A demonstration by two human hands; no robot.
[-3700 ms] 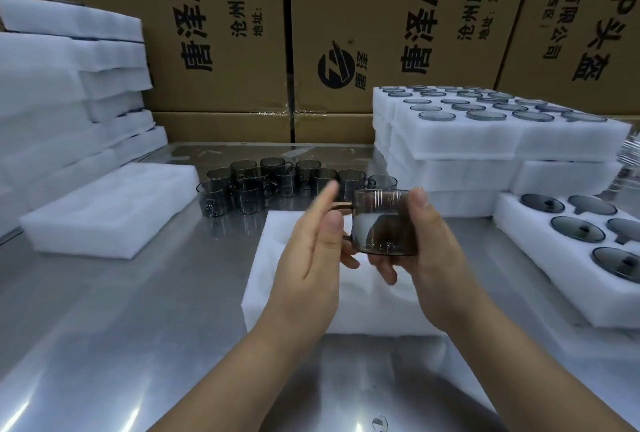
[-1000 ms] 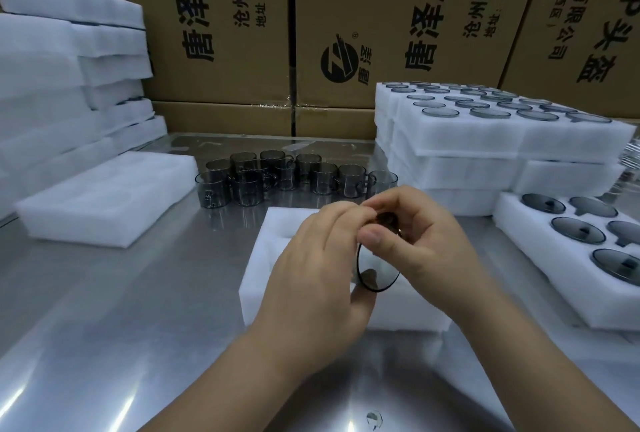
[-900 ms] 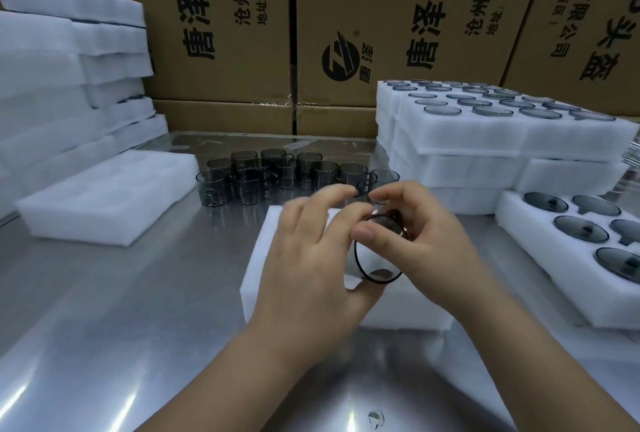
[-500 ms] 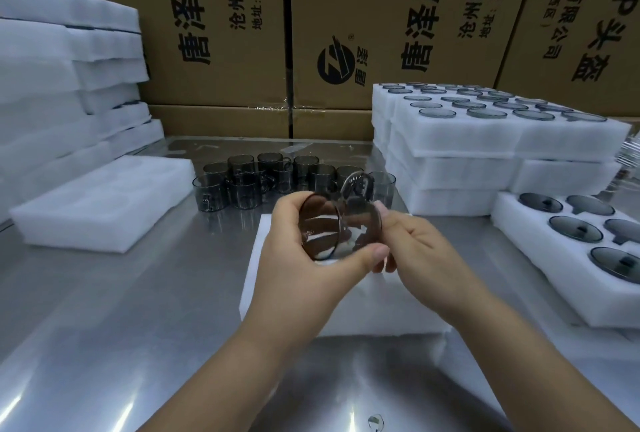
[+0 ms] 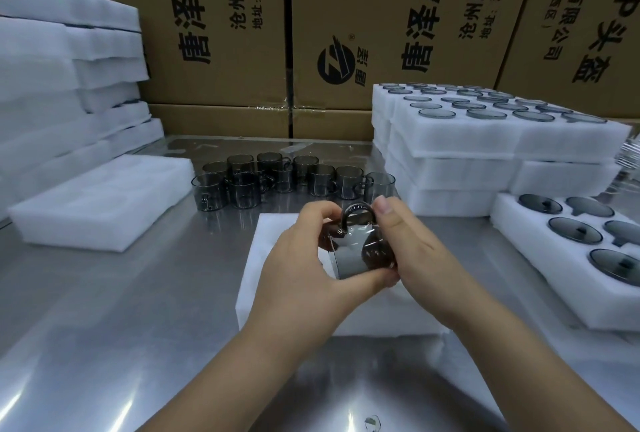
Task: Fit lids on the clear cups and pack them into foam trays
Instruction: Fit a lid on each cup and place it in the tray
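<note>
The left hand [image 5: 298, 258] wraps the cup [image 5: 349, 258] by its wall, on its side over the near centre tray [image 5: 266, 279]; the right hand [image 5: 415, 251] pinches its right end. It looks light, stiff, slick and breakable: grasp round the wall, gently.

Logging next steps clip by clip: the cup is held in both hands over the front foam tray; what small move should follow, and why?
Probably lower the cup into the foam tray beneath it. The left hand and right hand both grip it, tilted with its handle up, above that tray; whether a lid is seated is unclear.
</note>
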